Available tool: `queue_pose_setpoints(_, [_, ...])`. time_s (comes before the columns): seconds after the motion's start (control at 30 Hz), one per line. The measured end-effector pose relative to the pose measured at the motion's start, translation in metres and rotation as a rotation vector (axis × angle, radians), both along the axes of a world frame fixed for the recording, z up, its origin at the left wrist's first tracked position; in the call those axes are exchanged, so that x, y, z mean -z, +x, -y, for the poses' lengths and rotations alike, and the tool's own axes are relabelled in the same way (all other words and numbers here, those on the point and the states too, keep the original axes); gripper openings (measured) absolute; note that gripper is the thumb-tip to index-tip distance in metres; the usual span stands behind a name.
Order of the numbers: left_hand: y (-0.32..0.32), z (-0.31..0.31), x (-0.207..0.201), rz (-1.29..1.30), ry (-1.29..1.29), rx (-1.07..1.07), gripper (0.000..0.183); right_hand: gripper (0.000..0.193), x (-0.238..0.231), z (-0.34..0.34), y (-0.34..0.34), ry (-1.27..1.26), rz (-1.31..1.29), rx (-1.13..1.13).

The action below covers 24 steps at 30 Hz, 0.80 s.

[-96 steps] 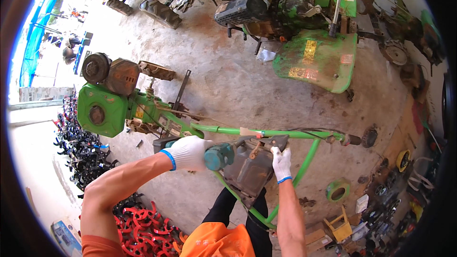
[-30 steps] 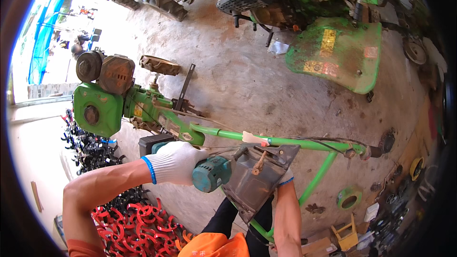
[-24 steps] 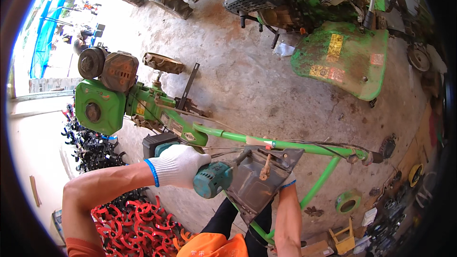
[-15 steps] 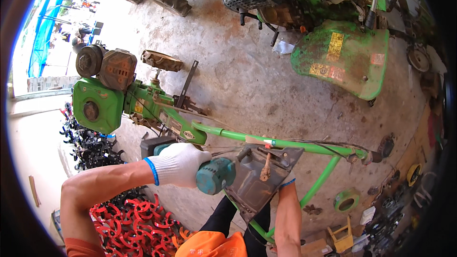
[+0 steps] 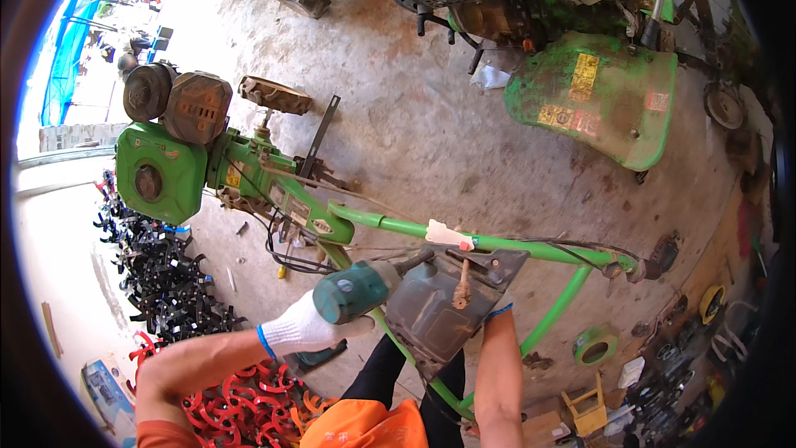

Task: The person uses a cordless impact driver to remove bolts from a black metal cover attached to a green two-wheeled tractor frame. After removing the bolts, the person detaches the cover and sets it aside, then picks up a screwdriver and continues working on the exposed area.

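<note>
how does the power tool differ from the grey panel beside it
The power tool is teal; the panel is dark grey. The tool is rounded and narrower, the panel broad and angular. The tool is held in the gloved left hand; the panel sits at the green frame.

Strong daylight enters at ten o'clock, washing out the concrete floor (image 5: pixel 356 124) near the blue sheeting (image 5: pixel 63 79); fisheye distortion curves the edges, black vignetting thickest toward three o'clock.

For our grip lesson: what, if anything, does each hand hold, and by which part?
White-gloved left hand: teal pistol-shaped drill, by its handle. Right hand, mostly hidden behind the boxy grey panel: cannot be told.
</note>
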State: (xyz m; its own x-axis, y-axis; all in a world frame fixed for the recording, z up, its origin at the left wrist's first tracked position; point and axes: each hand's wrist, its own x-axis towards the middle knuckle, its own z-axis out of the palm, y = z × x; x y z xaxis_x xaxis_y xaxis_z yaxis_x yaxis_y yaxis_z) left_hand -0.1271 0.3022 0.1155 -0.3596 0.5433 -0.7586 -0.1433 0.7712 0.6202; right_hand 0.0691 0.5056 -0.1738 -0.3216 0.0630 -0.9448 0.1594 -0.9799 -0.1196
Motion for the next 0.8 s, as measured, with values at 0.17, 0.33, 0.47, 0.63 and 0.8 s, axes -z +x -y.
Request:
queue_pose_setpoints(0.17, [0.024, 0.013, -0.014, 0.357, -0.194, -0.540, 0.031, 0.052, -0.008, -0.002, 0.005, 0.023, 0.022, 0.004])
queue_pose_setpoints(0.33, [0.024, 0.028, -0.017, 0.340, -0.159, -0.527, 0.031, 0.052, -0.036, -0.002, 0.017, 0.104, 0.176, -0.068])
queue_pose_setpoints(0.47, [0.026, 0.037, -0.005, 0.102, -0.053, -0.222, 0.033, 0.046, -0.078, 0.002, 0.045, 0.461, 0.074, -0.079])
queue_pose_setpoints(0.63, [0.026, 0.049, 0.033, -0.243, 0.032, 0.150, 0.045, 0.036, -0.132, -0.005, 0.053, 0.885, 0.081, -0.033])
queue_pose_setpoints(0.8, [0.004, 0.051, 0.032, -0.135, -0.083, 0.196, 0.045, 0.040, -0.167, -0.027, -0.007, 1.513, 0.052, -0.676])
